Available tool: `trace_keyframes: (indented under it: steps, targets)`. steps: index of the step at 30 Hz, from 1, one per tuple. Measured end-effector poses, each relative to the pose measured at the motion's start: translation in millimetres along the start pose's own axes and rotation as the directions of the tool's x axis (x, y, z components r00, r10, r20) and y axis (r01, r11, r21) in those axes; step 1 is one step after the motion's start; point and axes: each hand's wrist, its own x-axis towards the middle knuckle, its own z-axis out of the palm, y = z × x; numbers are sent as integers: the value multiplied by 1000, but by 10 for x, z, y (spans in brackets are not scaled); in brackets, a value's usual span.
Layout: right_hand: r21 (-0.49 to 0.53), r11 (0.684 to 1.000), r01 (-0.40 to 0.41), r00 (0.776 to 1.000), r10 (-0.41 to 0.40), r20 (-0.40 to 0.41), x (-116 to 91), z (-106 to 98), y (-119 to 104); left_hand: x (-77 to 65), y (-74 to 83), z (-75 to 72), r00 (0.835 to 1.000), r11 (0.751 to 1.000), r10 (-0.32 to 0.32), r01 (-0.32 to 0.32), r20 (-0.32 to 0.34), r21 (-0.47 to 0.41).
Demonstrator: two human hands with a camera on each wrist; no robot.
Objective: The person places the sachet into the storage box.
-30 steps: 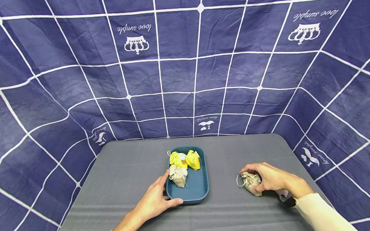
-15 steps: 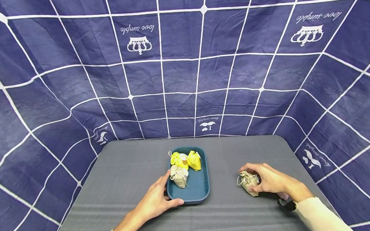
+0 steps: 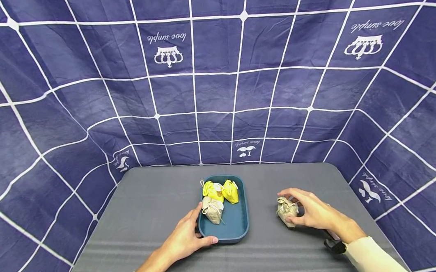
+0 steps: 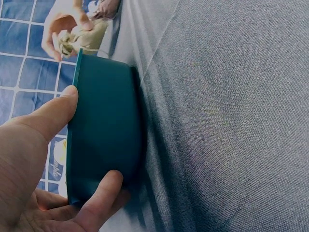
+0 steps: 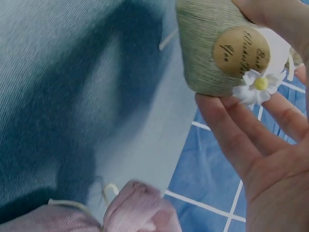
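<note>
My right hand (image 3: 314,211) pinches a beige drawstring pouch (image 3: 286,213) between thumb and fingers, to the right of the bin. In the right wrist view the pouch (image 5: 200,53) carries a round tan sticker (image 5: 241,50) and a white daisy (image 5: 259,84). My left hand (image 3: 184,236) holds the near-left corner of a teal plastic bin (image 3: 247,216), its thumb at the rim in the left wrist view and its fingers along the wall. Inside the bin sit a beige pouch (image 3: 212,212) and yellow pouches (image 3: 230,191) behind it.
A pink pouch (image 5: 140,208) lies on the table below my right hand, mostly hidden by the wrist in the head view. Grey cloth covers the table (image 3: 151,197). A blue curtain with white grid lines (image 3: 215,91) surrounds its back and sides.
My right hand has shifted slightly left and away from me with the beige pouch, which has tilted in the grip. The left hand keeps its hold on the bin. The head view has shifted slightly.
</note>
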Motion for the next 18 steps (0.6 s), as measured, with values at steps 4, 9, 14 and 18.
trace_keyframes:
  steps: [4,9,14,18]
  targets:
    - [22,998,62,997,-61,-48,44,41,-38,-10,1,4,1000,1000,6,-6,6,1]
    - [59,995,87,995,-83,-63,108,63,-77,-4,3,1,1000,1000,13,-13,1,8]
    - [96,994,52,998,-48,-43,152,62,-129,3,15,-6,1000,1000,16,-16,2,18]
    - [94,993,77,996,-73,-49,192,51,-187,-1,19,-12,1000,999,16,-16,0,32]
